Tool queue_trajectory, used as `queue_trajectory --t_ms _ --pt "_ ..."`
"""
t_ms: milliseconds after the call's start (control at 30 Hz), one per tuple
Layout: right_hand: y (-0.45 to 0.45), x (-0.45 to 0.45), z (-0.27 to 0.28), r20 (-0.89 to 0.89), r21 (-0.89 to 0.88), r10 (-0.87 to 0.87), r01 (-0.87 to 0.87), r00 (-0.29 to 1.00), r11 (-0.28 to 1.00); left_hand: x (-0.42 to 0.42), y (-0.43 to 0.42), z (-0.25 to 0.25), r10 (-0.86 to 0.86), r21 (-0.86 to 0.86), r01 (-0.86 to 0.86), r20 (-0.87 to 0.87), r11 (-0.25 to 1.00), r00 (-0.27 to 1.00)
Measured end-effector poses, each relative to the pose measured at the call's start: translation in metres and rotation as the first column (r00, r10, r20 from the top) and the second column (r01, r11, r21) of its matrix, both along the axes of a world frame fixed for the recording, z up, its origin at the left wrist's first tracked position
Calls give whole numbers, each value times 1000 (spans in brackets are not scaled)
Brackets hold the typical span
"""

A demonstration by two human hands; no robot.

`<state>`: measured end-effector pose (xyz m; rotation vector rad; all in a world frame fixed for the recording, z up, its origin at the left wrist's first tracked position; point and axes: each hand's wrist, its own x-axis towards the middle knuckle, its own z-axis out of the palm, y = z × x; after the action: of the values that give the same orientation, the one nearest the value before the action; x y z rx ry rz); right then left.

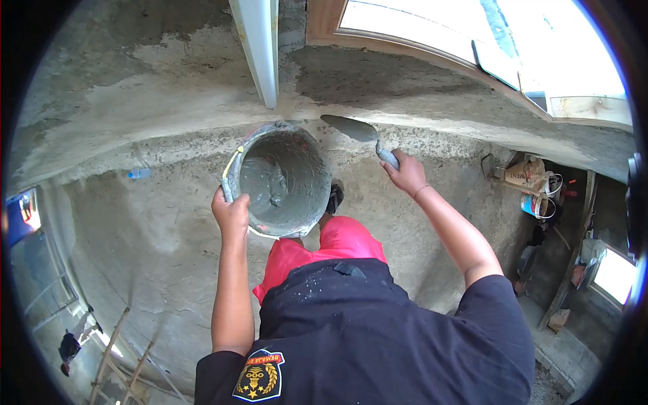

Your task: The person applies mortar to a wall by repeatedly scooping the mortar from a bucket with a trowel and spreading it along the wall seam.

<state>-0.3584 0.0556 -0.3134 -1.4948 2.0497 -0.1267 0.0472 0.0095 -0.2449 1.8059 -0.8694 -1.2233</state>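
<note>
My left hand is closed on the handle grip of a bucket, which tilts so that its mouth faces me. Wet grey mortar coats the inside of the bucket and lies at its bottom. To the right, my right hand is wrapped round the handle of a trowel. The trowel's blade points left, near the foot of the wall and apart from the bucket's rim. Some grey residue shows on the trowel's handle.
A pale upright post stands beyond the bucket. A wood-framed window is at the upper right. Far right are a cement bag and a small pail. A blue bottle lies left, with wooden poles at lower left.
</note>
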Motion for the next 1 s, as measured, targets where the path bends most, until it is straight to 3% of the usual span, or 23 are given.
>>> queue_trajectory --t_ms 100,333,500,600,767,800,900,1000 --pt "-29 -1 -33 -63 83 6 -1 998 997 -1 0 -12 30 -20 -30 -16 999 999" --pt "-68 -2 -115 -89 71 128 -122 988 990 -3 4 -23 104 27 -103 -43 994 994" --pt "-91 6 -115 -151 135 177 -157 973 978 2 9 -36 87 54 -84 -53 995 995" --pt "-104 3 -114 -197 126 291 -270 936 955 4 12 -44 72 49 -72 -3 996 997" --pt "-117 -9 -102 -311 135 271 -240 911 961 8 15 -58 75 39 -73 -58 997 996" --pt "-109 -18 -117 -328 148 155 -111 932 983 8 16 -58 73 24 -72 -63 997 995" --pt "-71 -28 -132 -304 143 91 -49 948 989 8 17 -60 63 53 -61 -37 997 997" --pt "-69 -16 -127 -274 187 175 -126 946 974 10 17 -62 23 58 -24 19 998 1000"
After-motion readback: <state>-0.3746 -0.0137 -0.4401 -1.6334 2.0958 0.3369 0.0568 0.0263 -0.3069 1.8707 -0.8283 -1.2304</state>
